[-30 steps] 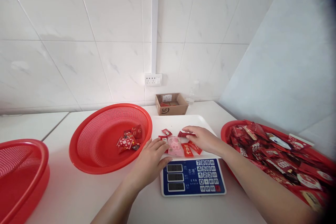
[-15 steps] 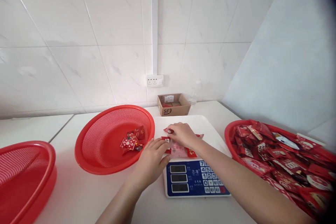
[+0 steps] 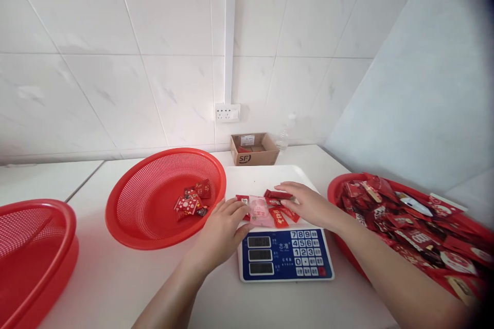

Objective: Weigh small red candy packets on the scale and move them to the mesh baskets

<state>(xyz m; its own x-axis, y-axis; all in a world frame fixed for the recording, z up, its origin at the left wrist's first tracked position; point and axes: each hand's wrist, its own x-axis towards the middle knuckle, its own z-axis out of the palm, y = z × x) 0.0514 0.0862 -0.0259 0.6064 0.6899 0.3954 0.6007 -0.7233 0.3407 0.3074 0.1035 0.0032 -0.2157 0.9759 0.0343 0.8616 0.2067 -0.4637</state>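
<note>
A white electronic scale [image 3: 252,179] with a blue keypad panel stands on the table in front of me. On its plate lie a pink packet [image 3: 259,209] and several small red packets [image 3: 278,217] in a loose group. My left hand [image 3: 222,229] is at the left edge of this group, thumb and fingers apart, its fingertips by a red packet partly hidden behind them. My right hand [image 3: 309,204] lies over the group's right side, fingers stretched out and apart, covering part of the red packets there; whether it touches them I cannot tell.
A red basket [image 3: 127,221] holding several packets stands left of the scale. Another red basket [image 3: 71,226] is at the far left. To the right, a red basket [image 3: 335,185] is heaped with packets. Behind the scale are a cardboard box [image 3: 257,158] and a clear bottle [image 3: 283,136].
My right hand has moved right and opened, leaving a small red packet it held with the others on the scale. My left hand stays at the left side. The view has shifted slightly.
</note>
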